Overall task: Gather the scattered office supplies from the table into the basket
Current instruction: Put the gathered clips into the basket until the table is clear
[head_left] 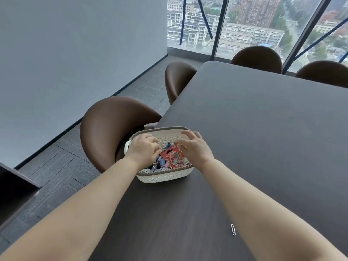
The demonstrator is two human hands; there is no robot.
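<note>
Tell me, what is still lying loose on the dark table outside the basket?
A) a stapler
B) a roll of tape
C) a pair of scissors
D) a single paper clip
D: a lone paper clip lies on the table beside the right forearm, while both hands are over the basket.

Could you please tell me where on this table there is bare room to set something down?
Nearly all the dark table right of and beyond the basket is bare, up to the far chairs. The near strip between the forearms is free too, apart from one paper clip. It is crowded only in the basket, where both hands, left and right, meet over clips.
</note>
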